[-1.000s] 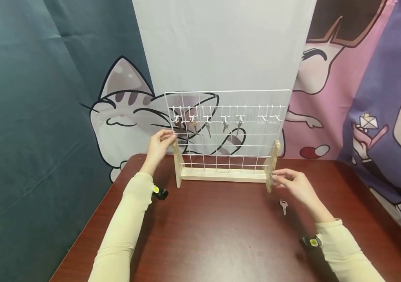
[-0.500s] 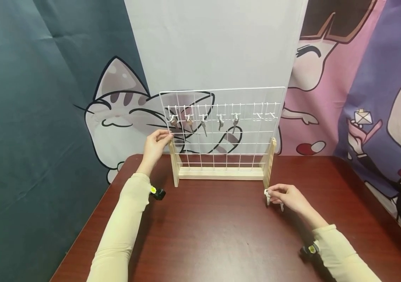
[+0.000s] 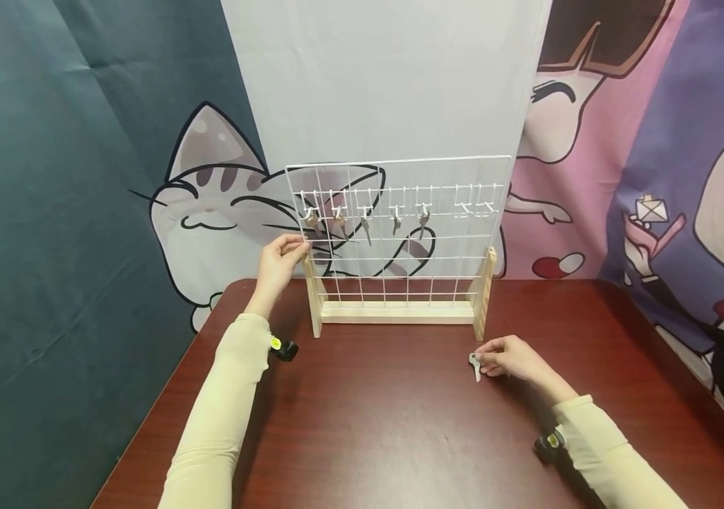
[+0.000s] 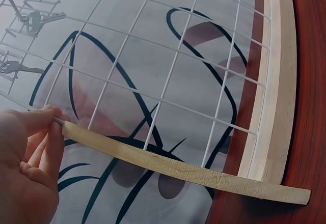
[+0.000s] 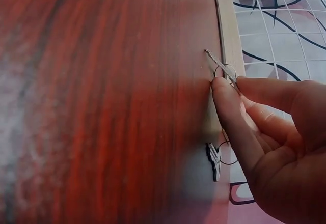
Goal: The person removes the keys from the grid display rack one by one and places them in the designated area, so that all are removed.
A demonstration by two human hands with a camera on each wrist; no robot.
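Note:
My right hand (image 3: 515, 362) pinches a silver key (image 3: 476, 367) between thumb and fingertips, in front of the rack's right foot. In the right wrist view the held key (image 5: 219, 63) has a thin ring; I cannot tell if it touches the table. A second key (image 5: 215, 162) with a ring lies on the table beyond my thumb, hidden in the head view. My left hand (image 3: 278, 267) grips the left edge of the wire rack, just where the wire meets the wooden upright (image 4: 147, 155). Several keys hang from hooks on the rack, one being a silver key (image 3: 424, 220).
The rack stands on a wooden base bar (image 3: 398, 313) at the back of the brown table (image 3: 375, 417). Two white hooks show right of the hanging keys, one hook (image 3: 488, 207) near the rack's right edge. A printed cloth (image 3: 394, 78) hangs behind.
My right hand has come down and toward the front left from beside the right upright, bringing the pinched key along. It now covers the loose key in the head view. My left hand stays put.

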